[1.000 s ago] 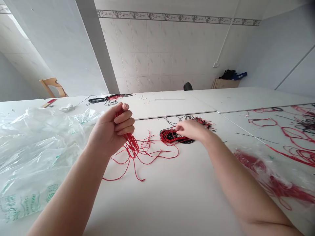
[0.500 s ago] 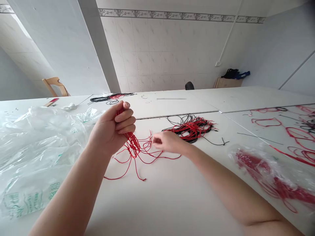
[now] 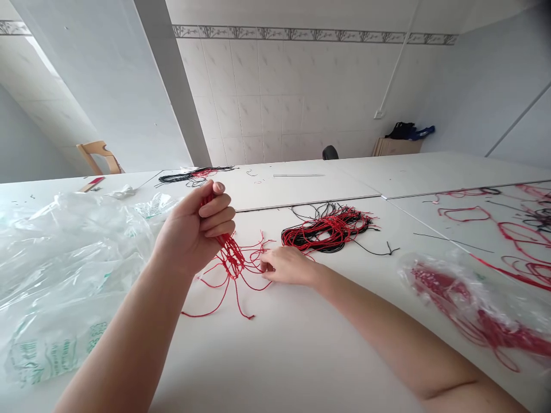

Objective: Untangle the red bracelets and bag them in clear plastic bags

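My left hand point(image 3: 202, 221) is closed round a bundle of red cords point(image 3: 232, 259), held upright a little above the table. The lower part of the bundle hangs below the fist, and its loose ends fan out over the white tabletop. Just right of it, my right hand point(image 3: 286, 265) is low over the table with thumb and fingers pinched together at one of these loose red cords. The fingers partly hide the cord there. Behind the right hand lies a coiled pile of red and black cords point(image 3: 329, 229).
Crumpled clear plastic bags point(image 3: 81, 275) cover the left side. A clear bag of red cords point(image 3: 469, 304) lies at the right, with loose red cords point(image 3: 525, 246) beyond it. Black cords point(image 3: 181, 176) and a thin clear strip point(image 3: 299, 175) lie on the far table.
My right hand has come down and slightly toward me, onto the loose red cord ends. The left hand keeps its hold on the bundle, almost unmoved.
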`<state>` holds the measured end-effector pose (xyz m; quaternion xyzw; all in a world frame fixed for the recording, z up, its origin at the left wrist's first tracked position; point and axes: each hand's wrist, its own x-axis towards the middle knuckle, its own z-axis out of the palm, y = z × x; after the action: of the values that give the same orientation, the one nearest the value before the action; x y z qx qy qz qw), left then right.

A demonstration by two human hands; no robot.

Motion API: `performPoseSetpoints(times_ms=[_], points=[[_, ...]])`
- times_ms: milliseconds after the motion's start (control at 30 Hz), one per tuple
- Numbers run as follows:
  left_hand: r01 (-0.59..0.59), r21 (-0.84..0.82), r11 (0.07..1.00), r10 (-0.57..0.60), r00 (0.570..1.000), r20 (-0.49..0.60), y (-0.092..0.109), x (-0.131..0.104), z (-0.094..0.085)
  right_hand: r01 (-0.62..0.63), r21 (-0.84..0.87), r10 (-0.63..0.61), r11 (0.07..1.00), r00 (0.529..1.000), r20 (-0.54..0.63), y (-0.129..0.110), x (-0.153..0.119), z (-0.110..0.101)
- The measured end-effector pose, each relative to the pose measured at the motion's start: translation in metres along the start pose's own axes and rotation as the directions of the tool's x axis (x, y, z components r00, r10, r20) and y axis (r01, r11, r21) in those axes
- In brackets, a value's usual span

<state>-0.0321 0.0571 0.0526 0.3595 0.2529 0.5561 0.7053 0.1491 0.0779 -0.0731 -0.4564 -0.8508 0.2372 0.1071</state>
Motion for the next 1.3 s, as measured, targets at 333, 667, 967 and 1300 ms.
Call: performPoseSetpoints(times_ms=[333,667,967,1300], points=[[-0.035,-0.003,0.999,0.035,0.999,-0.015,0.009,-0.003,0.001,0.358,0.487,0.004,0.797,0.803,-0.596,-0.004,-0.072,-0.105],[-0.024,-0.002,1.000,0.024,1.000,-0.011,0.004,-0.002,0.000,0.589,0.344,0.010,0.731,0.495,-0.869,-0.025,-0.122,-0.134],[-0.012,0.012,1.000,0.012,1.000,0.008,0.001,0.000,0.001,0.663,0.377,-0.060,0.647,0.537,-0.842,-0.021,-0.113,-0.131],[0.071,0.039,0.997,-0.074,0.995,0.070,-0.013,0.000,0.001,0.073,0.458,-0.085,0.886,0.996,0.004,-0.011,-0.121,-0.134]])
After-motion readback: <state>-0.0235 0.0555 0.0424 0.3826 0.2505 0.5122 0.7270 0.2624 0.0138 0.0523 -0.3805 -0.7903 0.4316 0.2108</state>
